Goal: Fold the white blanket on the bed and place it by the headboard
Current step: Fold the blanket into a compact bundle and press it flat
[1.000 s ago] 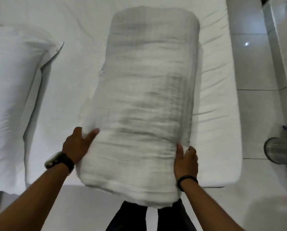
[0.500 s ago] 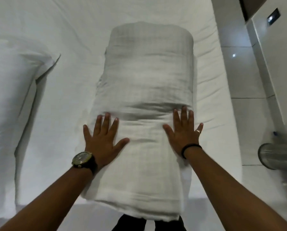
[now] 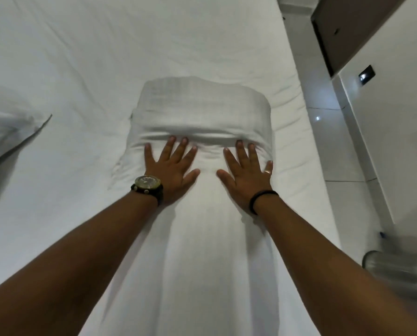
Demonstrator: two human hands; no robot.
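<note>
Left hand: (image 3: 170,169) flat and wide, fingers spread, pressing palm-down on the blanket's left half, fingertips just short of the raised ridge; watch (image 3: 147,185) on the wrist.
Right hand: (image 3: 247,174) likewise flat and wide, fingers straight, pressing the blanket's right half beside the left hand; ring on one finger, dark band (image 3: 260,199) at the wrist; gripping nothing.
Blanket: (image 3: 202,238) white, already folded down to a long narrow strip, lying on the bed (image 3: 81,69) near its right edge, running from the near edge away toward the middle; far end bunched into a thick hump (image 3: 202,110) just past the fingertips.
Pillow: (image 3: 6,132) at the bed's left edge, well apart from the blanket; probably marking the headboard side, though no headboard in view.
Done so far: lengthwise folds finished, judging by the narrow shape and layered far end.
In hand now: seemingly flattening or pushing the strip up against the hump, either to roll it or to smooth it; hard to tell which.
Left to do: shorten the strip into a compact bundle, then carry it over to the headboard end.
Progress: roughly midway; placing not yet begun.
Floor: (image 3: 336,146) pale tiles beyond the bed's right edge; shiny metal cylinder (image 3: 396,270) at lower right, blurred.
</note>
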